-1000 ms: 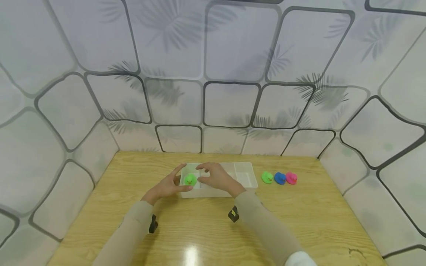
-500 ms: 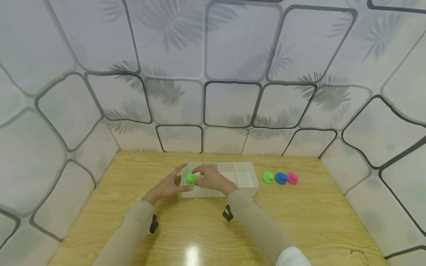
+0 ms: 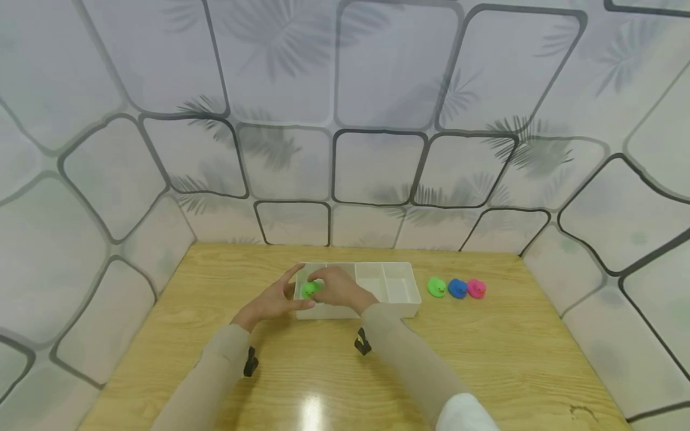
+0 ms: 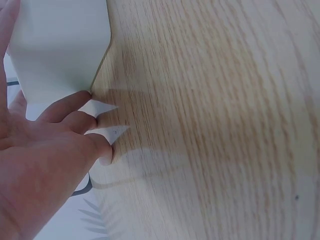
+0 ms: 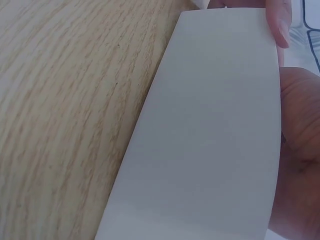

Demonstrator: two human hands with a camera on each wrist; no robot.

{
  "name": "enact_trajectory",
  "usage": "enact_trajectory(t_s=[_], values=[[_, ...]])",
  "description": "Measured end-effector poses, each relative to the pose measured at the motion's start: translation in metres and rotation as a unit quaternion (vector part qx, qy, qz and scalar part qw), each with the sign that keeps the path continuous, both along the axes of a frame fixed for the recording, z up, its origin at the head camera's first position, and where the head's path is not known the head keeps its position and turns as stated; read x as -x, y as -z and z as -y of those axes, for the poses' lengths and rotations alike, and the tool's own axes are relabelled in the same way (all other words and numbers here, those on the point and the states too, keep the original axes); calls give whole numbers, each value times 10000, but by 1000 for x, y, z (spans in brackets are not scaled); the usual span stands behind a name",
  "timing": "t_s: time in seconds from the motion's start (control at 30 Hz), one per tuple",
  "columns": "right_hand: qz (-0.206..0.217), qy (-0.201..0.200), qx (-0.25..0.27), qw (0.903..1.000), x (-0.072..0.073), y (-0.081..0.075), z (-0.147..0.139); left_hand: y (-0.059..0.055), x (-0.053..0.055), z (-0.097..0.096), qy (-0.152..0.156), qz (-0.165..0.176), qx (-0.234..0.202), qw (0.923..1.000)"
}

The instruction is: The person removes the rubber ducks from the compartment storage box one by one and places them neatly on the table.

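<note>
A long white divided tray [image 3: 399, 309] lies on the table, and a green toy duck [image 3: 309, 290] sits in its leftmost compartment. My left hand [image 3: 272, 301] holds the tray's left end, thumb along the front wall and index finger at the back corner; the left wrist view shows its other fingers bent low by the end wall. My right hand [image 3: 341, 288] reaches over the front wall into the tray, with thumb and index finger around the duck's right side. Part of the duck is hidden behind those fingers. In the right wrist view the tray's front wall [image 5: 210, 120] hides most of the fingers.
Right of the tray, another green duck [image 3: 436, 287], a blue duck [image 3: 458, 288] and a pink duck [image 3: 477, 288] stand in a row on the wooden table [image 3: 507, 353]. A patterned wall covering [image 3: 372, 167] rises behind the table and along both sides.
My right hand has moved left and its thumb and index finger have closed in on the green duck in the tray. The left hand stays at the tray's left end.
</note>
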State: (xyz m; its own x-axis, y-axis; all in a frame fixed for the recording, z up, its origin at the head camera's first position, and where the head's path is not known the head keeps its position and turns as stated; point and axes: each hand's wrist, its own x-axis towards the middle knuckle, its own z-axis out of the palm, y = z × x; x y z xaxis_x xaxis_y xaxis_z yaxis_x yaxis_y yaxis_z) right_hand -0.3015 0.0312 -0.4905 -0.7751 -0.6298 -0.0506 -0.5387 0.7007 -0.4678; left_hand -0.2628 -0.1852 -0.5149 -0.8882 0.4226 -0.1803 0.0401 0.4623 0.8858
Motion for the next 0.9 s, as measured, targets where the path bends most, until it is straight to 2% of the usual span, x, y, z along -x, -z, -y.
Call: enact_trajectory(t_s=[0.27, 0.9], values=[[-56, 2, -309, 9995, 3, 0, 5, 0, 0, 0, 14, -16, -43, 10000], [27, 189, -347, 9992, 3, 2, 9, 0, -1, -1, -47, -20, 17, 10000]])
